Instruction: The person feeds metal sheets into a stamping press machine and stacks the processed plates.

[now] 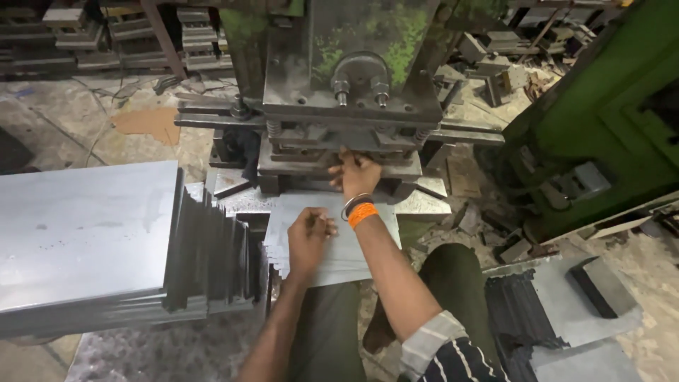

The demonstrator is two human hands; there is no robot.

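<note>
Press bed (424,205), grey metal sheets (332,247) stacked flat on it

No packages, labels, signs or screens anywhere in view.
</note>
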